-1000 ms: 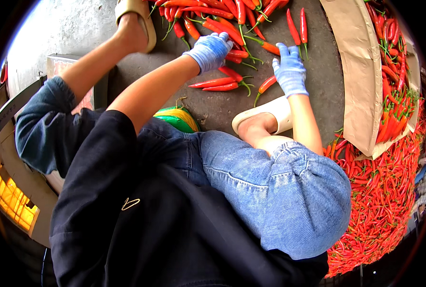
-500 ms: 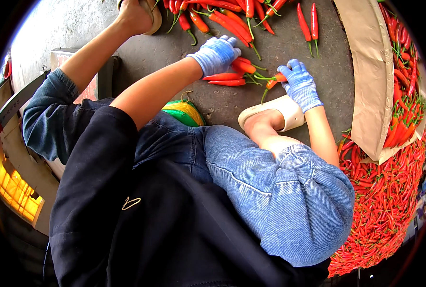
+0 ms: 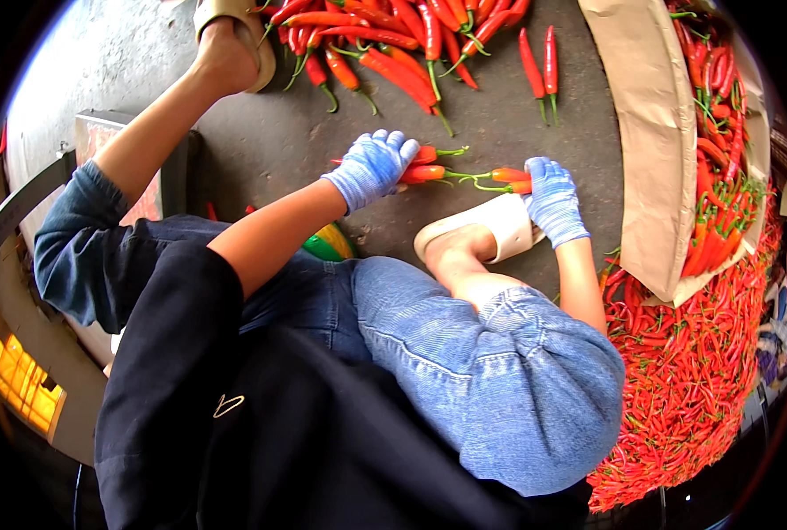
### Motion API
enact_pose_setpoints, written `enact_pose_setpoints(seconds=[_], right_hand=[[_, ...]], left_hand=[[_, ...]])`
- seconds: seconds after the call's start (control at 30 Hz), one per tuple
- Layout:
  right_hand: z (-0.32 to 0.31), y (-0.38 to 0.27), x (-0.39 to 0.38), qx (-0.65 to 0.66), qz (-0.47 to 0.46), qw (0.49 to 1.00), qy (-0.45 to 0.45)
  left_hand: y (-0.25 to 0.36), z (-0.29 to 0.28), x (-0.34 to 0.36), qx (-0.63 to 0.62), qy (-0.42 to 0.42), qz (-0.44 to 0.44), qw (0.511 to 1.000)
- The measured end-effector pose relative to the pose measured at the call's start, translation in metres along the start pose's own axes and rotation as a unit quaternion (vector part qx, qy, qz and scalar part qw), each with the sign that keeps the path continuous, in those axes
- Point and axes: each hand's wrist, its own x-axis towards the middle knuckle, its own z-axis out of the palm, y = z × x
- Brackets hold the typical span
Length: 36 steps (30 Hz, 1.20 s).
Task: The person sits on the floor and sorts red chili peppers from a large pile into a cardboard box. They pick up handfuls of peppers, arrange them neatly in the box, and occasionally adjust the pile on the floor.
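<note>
Both my hands wear blue-and-white knit gloves. My left hand [image 3: 372, 166] is closed around a few red chili peppers [image 3: 424, 174]; their green stems point right, and a red tip shows on the glove's left side. Facing it, my right hand [image 3: 554, 201] grips a couple of orange-red chilies [image 3: 508, 181] with their stems pointing left. The stems from the two hands almost meet just above the grey floor [image 3: 464, 146]. How many chilies each glove covers I cannot tell.
A heap of red chilies [image 3: 402, 62] lies ahead, with two loose chilies [image 3: 543, 71] to its right. At the right stands an open brown paper-lined container [image 3: 650, 141] holding chilies, beside a large chili pile [image 3: 685, 380]. My sandalled foot [image 3: 490, 231] is below the right hand.
My left hand has moved down over the chilies beside it and closed on them. The right hand's chilies have turned more level. The whole view has shifted slightly.
</note>
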Motion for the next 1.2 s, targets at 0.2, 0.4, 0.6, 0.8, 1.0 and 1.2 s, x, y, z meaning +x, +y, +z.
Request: enact_pose_setpoints(seconds=[0.2, 0.4, 0.6, 0.8, 1.0, 1.2], right_hand=[[-0.028, 0.047, 0.006, 0.006, -0.007, 0.991, 0.135], [-0.065, 0.075, 0.094, -0.104, -0.117, 0.979, 0.134], [-0.090, 0.068, 0.146, -0.217, -0.248, 0.944, -0.007], [-0.092, 0.046, 0.161, -0.232, -0.309, 0.920, 0.064], [-0.054, -0.001, 0.093, 0.241, 0.059, 0.967, 0.061], [0.012, -0.079, 0.031, 0.754, 0.160, 0.629, 0.096]], left_hand=[[0.007, 0.001, 0.009, 0.027, 0.000, -0.041, 0.999], [0.008, -0.007, 0.010, 0.047, 0.038, -0.044, 0.997], [-0.015, -0.011, 0.010, -0.009, 0.067, 0.035, 0.997], [-0.030, -0.021, 0.003, -0.071, 0.055, 0.120, 0.989], [-0.007, -0.035, 0.001, -0.511, 0.109, -0.104, 0.847], [0.056, -0.035, 0.067, -0.771, 0.134, -0.046, 0.621]])
